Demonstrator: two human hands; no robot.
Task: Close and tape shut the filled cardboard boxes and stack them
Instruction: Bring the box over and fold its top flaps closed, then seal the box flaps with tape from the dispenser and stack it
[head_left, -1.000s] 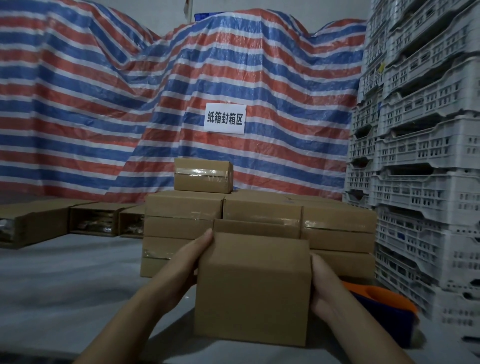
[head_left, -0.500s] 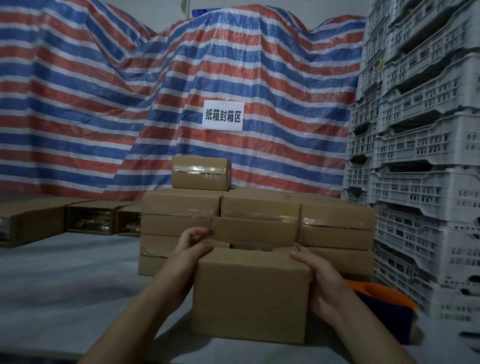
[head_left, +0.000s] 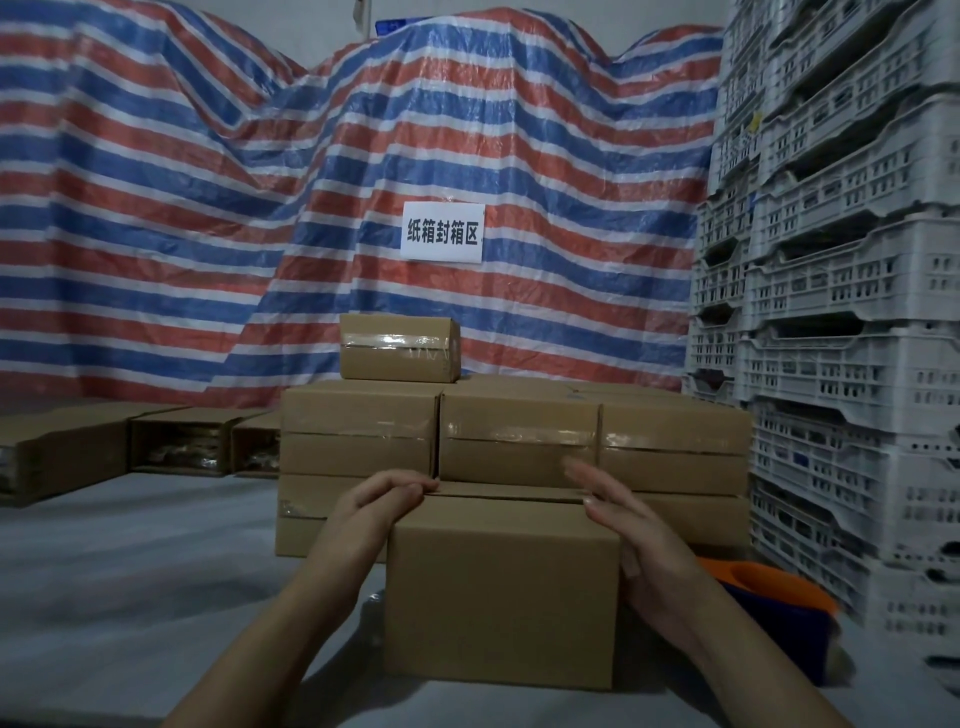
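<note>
A red, white and blue striped tarpaulin (head_left: 208, 208) is draped across the whole background, well beyond the hands, and a white paper sign (head_left: 442, 232) printed with black Chinese characters is fixed to it, above and beyond the hands. To the right of the right hand, white perforated plastic crates (head_left: 852, 322) are stacked in tall columns that run out of the top of the view. Everything is carried on a grey surface (head_left: 119, 571), seen bare to the left of the left hand.
</note>
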